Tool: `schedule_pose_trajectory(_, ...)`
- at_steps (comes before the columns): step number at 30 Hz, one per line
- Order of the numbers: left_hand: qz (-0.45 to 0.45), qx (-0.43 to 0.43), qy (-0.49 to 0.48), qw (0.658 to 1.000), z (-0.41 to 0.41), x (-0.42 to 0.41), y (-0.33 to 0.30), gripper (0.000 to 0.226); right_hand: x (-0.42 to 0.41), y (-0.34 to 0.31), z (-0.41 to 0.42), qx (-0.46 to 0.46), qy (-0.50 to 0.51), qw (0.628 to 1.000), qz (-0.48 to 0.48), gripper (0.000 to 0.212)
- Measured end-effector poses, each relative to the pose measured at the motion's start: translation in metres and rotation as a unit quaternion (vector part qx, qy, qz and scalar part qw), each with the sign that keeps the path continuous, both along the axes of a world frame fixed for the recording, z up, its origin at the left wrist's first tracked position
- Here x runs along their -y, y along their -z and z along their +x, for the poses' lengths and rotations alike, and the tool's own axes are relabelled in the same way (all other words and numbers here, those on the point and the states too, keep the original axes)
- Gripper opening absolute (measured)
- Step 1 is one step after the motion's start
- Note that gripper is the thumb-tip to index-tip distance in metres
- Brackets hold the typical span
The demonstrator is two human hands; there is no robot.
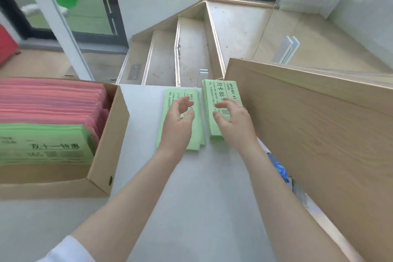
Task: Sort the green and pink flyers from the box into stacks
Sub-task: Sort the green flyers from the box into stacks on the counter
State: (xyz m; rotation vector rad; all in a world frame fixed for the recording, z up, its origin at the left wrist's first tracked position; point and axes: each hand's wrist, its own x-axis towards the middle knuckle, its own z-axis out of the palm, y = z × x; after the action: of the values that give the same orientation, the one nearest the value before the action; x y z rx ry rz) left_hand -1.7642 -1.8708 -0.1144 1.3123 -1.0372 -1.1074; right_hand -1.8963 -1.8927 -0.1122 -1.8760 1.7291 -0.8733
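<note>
Two stacks of green flyers lie side by side on the white table (204, 187). The left green stack (197, 125) is thin and a bit uneven. The right green stack (214, 100) is thicker. My left hand (178, 121) hovers over the left stack with fingers relaxed and spread, holding nothing. My right hand (231, 119), with a ring on one finger, is over the right stack, fingers loosely bent and touching its top. The cardboard box (110, 134) at the left holds pink flyers (51, 100) at the back and green flyers (42, 144) in front.
A large wooden board (319, 134) leans along the table's right side, close to the right stack. Blue printed material (280, 170) peeks out under it. Beyond the table's far edge, stairs (180, 53) go down toward a glass door and window.
</note>
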Motion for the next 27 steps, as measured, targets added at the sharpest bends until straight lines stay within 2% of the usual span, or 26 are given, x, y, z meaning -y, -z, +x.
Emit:
schedule_pose_trajectory(3,-0.019,0.011,-0.034,0.999,0.034,-0.036,-0.011,0.029,-0.018,-0.012,0.04,0.029,-0.105,0.994,-0.016,0.027)
schedule_pose_trajectory(7,-0.062,0.095,-0.069,0.991,0.086,-0.081,-0.028,0.026,-0.042,-0.023,0.095,0.012,-0.247,0.969,-0.024,0.028)
schedule_pose_trajectory(10,-0.129,0.231,-0.072,0.962,0.134,-0.106,-0.045,0.021,-0.051,-0.03,0.131,-0.002,-0.301,0.953,-0.047,0.021)
schedule_pose_trajectory(12,-0.164,0.319,-0.075,0.931,0.169,-0.114,-0.052,0.021,-0.057,-0.034,0.151,-0.004,-0.313,0.948,-0.061,0.022)
schedule_pose_trajectory(13,-0.163,0.336,-0.083,0.924,0.186,-0.117,-0.052,0.02,-0.06,-0.033,0.162,-0.002,-0.315,0.946,-0.068,0.025)
schedule_pose_trajectory(16,-0.143,0.347,-0.107,0.921,0.234,-0.116,-0.048,0.021,-0.066,-0.03,0.192,0.005,-0.316,0.946,-0.074,0.03)
schedule_pose_trajectory(18,-0.134,0.371,-0.092,0.914,0.266,-0.109,-0.044,0.021,-0.065,-0.028,0.212,-0.018,-0.31,0.947,-0.08,0.027)
schedule_pose_trajectory(22,-0.134,0.46,0.011,0.878,0.328,-0.086,-0.041,0.021,-0.066,-0.031,0.257,-0.045,-0.273,0.958,-0.071,0.025)
schedule_pose_trajectory(27,-0.158,0.569,0.151,0.793,0.393,-0.06,-0.033,0.032,-0.068,-0.032,0.307,-0.126,-0.234,0.963,-0.04,0.03)
